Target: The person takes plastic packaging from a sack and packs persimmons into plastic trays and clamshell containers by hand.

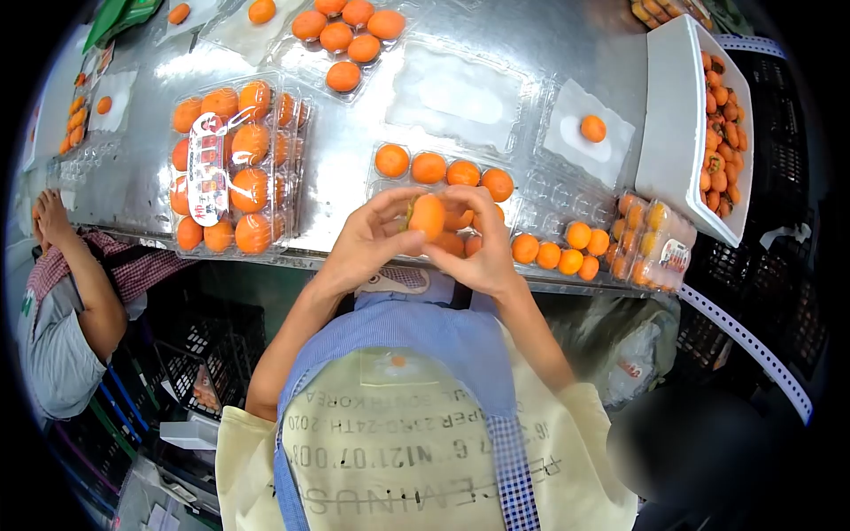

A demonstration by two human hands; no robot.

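Note:
An orange fruit (428,215) with a green stem end is held up between my two hands, over the table's front edge. My left hand (376,237) curls round its left side, fingers bent and thumb against it. My right hand (479,237) arches over its right side with its thumb and fingers near the fruit; the exact contact there is hard to make out. Beneath and behind the hands lies a clear tray with several orange fruits (428,167), partly hidden by my fingers. To its right, another clear tray holds several smaller-looking fruits (548,256).
Stacked, labelled fruit packs (252,188) stand at left; another pack (675,255) is at right. A white foam box (651,133) of fruit sits behind it. An empty clear tray (452,97) lies ahead. A co-worker's hand (55,217) is at far left.

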